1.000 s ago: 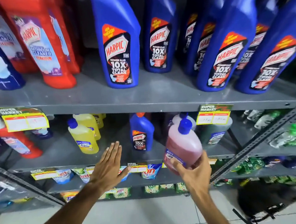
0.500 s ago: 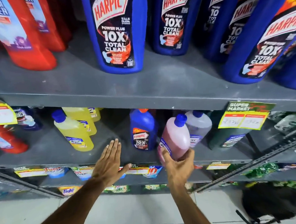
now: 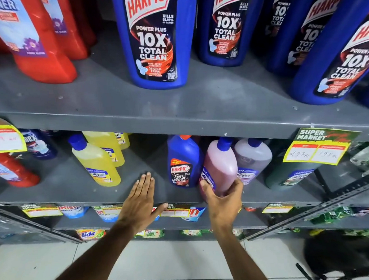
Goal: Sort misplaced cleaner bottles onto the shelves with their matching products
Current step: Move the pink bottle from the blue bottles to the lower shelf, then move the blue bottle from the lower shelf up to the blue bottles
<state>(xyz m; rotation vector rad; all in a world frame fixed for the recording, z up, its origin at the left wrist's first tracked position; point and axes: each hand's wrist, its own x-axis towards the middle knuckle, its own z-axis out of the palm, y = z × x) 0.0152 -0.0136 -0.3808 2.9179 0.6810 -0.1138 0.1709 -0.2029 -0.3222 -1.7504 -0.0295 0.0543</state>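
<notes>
My right hand (image 3: 221, 202) grips the base of a pink cleaner bottle (image 3: 221, 165) with a blue cap, tilted back over the middle shelf (image 3: 68, 185). It stands between a small blue Harpic bottle (image 3: 181, 162) on its left and a pale lilac bottle (image 3: 251, 157) of the same shape on its right. A dark green bottle (image 3: 290, 174) follows further right. My left hand (image 3: 140, 199) is flat and open over the shelf's front edge, holding nothing. Yellow bottles (image 3: 95, 161) stand to the left.
Large blue Harpic bottles (image 3: 153, 37) and red cleaner bottles (image 3: 41, 40) fill the upper shelf (image 3: 111, 105). Price tags (image 3: 317, 146) hang from the shelf edges. Detergent packs (image 3: 89, 234) lie on lower shelves. A dark bag (image 3: 349, 257) sits on the tiled floor at lower right.
My right hand has carried the pink bottle forward onto the middle shelf, next to the lilac one. My head has moved closer to the shelves. The left hand stays open by the shelf edge.
</notes>
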